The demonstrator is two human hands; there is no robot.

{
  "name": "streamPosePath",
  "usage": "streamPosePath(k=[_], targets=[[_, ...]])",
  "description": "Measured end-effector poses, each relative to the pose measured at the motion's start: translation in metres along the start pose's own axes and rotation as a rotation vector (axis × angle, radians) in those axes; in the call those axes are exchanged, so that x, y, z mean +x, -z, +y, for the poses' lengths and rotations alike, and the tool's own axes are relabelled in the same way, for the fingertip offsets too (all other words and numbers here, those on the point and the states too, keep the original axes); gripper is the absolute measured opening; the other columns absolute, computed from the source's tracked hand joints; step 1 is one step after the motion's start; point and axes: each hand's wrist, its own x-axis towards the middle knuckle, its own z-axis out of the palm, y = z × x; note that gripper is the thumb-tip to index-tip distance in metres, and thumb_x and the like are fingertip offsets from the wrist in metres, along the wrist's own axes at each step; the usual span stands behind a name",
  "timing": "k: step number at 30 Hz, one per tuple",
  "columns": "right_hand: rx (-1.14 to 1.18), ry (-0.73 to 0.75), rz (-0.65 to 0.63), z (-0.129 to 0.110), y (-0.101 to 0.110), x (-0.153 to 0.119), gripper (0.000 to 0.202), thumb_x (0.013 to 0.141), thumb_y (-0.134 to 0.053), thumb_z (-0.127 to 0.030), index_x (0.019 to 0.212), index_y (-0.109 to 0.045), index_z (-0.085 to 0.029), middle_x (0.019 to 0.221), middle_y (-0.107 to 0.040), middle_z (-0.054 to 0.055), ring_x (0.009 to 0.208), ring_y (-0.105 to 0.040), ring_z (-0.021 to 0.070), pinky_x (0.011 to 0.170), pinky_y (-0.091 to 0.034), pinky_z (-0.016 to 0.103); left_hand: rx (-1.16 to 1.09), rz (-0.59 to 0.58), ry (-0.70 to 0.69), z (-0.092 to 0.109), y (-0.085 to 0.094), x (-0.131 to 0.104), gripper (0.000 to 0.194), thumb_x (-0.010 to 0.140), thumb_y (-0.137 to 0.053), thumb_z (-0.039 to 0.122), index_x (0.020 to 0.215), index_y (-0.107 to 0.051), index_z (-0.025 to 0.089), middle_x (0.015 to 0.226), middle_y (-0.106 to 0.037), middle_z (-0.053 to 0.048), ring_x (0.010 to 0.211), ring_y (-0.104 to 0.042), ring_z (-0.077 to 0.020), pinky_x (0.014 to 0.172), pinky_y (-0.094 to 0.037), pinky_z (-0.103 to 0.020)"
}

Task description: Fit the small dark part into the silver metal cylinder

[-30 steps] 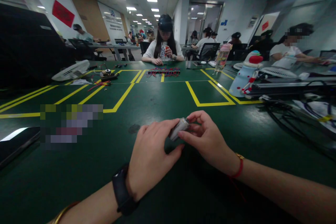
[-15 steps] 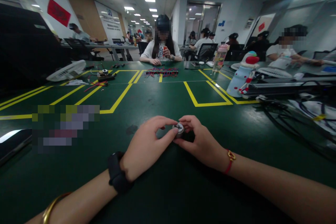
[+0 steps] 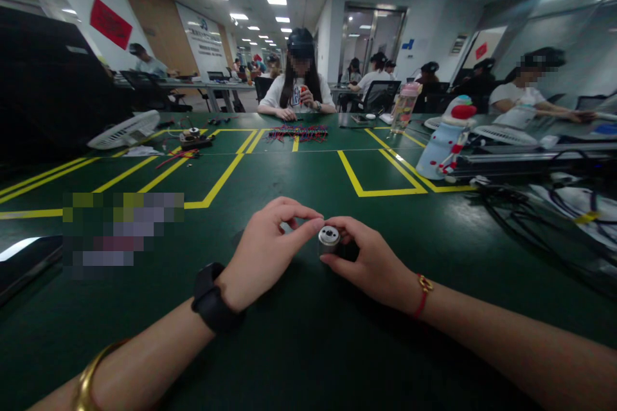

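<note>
A small silver metal cylinder stands upright in front of me on the green table, its round top face marked with several dark holes. My right hand grips its right side, thumb at the front and fingers behind. Just above its upper left edge, my left hand has thumb and index fingertip pressed together. Anything between those fingertips is too small or hidden to make out.
Yellow tape marks the green table. A bundle of red and blue wires lies ahead, before a seated person. At right are a blue snowman-shaped bottle and black cables; left, a white fan.
My left fingertips have moved off the cylinder's top, up and slightly left. The dark shape seen on its top is gone, and the holes now show. My right hand keeps its grip.
</note>
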Motion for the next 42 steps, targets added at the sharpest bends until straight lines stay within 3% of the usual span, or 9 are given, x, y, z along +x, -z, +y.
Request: streamPosePath(k=[7, 13, 18, 21, 27, 31, 35, 38, 42], targets=[[-0.004, -0.014, 0.033, 0.002, 0.001, -0.004, 0.041, 0.075, -0.065, -0.024, 0.113, -0.053, -0.022, 0.105, -0.061, 0.001, 0.089, -0.057, 0.0103, 0.081, -0.048, 0.027, 0.211, -0.158, 0.040, -0.030, -0.010, -0.013, 0.018, 0.082, -0.061, 0.041, 0.089, -0.075, 0.031, 0.091, -0.063, -0.001, 0.088, -0.058, -0.0197, 0.077, -0.043, -0.033], [-0.005, -0.025, 0.015, 0.001, 0.007, -0.002, 0.039, 0.077, -0.064, -0.032, 0.113, -0.053, -0.021, 0.105, -0.061, 0.002, 0.090, -0.058, 0.0112, 0.081, -0.049, 0.028, 0.206, -0.184, 0.038, -0.027, -0.015, -0.012, 0.026, 0.082, -0.060, 0.044, 0.099, -0.073, 0.030, 0.093, -0.064, -0.002, 0.089, -0.058, -0.0206, 0.078, -0.044, -0.033], [-0.223, -0.202, 0.248, 0.027, 0.061, 0.001, 0.044, 0.075, -0.062, -0.040, 0.111, -0.053, -0.017, 0.098, -0.062, 0.007, 0.078, -0.059, 0.0141, 0.070, -0.048, 0.029, 0.079, -0.125, 0.135, -0.034, 0.022, -0.016, 0.035, 0.085, -0.054, 0.048, 0.110, -0.069, 0.030, 0.104, -0.065, -0.003, 0.088, -0.060, -0.0195, 0.076, -0.045, -0.031], [-0.515, -0.372, 0.393, 0.062, 0.109, -0.009, 0.045, 0.074, -0.061, -0.042, 0.110, -0.054, -0.015, 0.096, -0.062, 0.010, 0.078, -0.059, 0.0176, 0.068, -0.045, 0.030, 0.026, -0.032, 0.285, -0.049, 0.042, -0.022, 0.038, 0.084, -0.053, 0.051, 0.109, -0.068, 0.027, 0.089, -0.065, -0.002, 0.076, -0.057, -0.0180, 0.065, -0.043, -0.028], [-0.806, -0.594, 0.476, 0.101, 0.160, -0.035, 0.054, 0.073, -0.059, -0.047, 0.114, -0.052, -0.011, 0.108, -0.059, 0.022, 0.094, -0.057, 0.0299, 0.077, -0.041, 0.040, -0.226, 0.060, 0.460, -0.074, 0.046, -0.026, 0.044, 0.082, -0.054, 0.054, 0.109, -0.066, 0.021, 0.075, -0.055, 0.001, 0.060, -0.044, -0.0119, 0.055, -0.037, -0.023], [-0.980, -0.303, 0.491, 0.069, 0.123, -0.025, 0.064, 0.075, -0.057, -0.053, 0.125, -0.047, -0.013, 0.128, -0.048, 0.022, 0.118, -0.041, 0.0373, 0.091, -0.030, 0.050, -0.158, 0.034, 0.475, -0.075, 0.042, -0.022, 0.044, 0.081, -0.054, 0.056, 0.106, -0.067, 0.022, 0.068, -0.050, 0.003, 0.058, -0.042, -0.0116, 0.052, -0.033, -0.023], [-0.599, 0.008, -0.014, 0.019, 0.045, -0.006, 0.043, 0.083, -0.053, -0.049, 0.117, -0.057, -0.025, 0.118, -0.057, 0.006, 0.108, -0.050, 0.0208, 0.090, -0.035, 0.037, -0.073, 0.022, 0.484, -0.073, 0.041, -0.022, 0.045, 0.080, -0.053, 0.058, 0.103, -0.068, 0.022, 0.065, -0.050, 0.003, 0.056, -0.044, -0.0126, 0.050, -0.032, -0.023], [-0.435, 0.034, -0.161, -0.006, 0.000, 0.007, 0.027, 0.083, -0.056, -0.047, 0.105, -0.064, -0.032, 0.108, -0.062, 0.000, 0.099, -0.053, 0.0171, 0.085, -0.033, 0.035, -0.053, 0.026, 0.484, -0.071, 0.043, -0.024, 0.044, 0.080, -0.054, 0.057, 0.100, -0.068, 0.020, 0.063, -0.050, 0.003, 0.056, -0.045, -0.0131, 0.049, -0.032, -0.022], [-0.445, 0.022, -0.107, -0.006, 0.009, 0.020, 0.018, 0.088, -0.051, -0.033, 0.086, -0.068, -0.028, 0.093, -0.066, -0.002, 0.090, -0.055, 0.0144, 0.083, -0.030, 0.034, -0.063, 0.026, 0.483, -0.067, 0.045, -0.025, 0.044, 0.079, -0.055, 0.056, 0.097, -0.069, 0.019, 0.063, -0.052, 0.003, 0.056, -0.046, -0.0133, 0.049, -0.033, -0.023]])
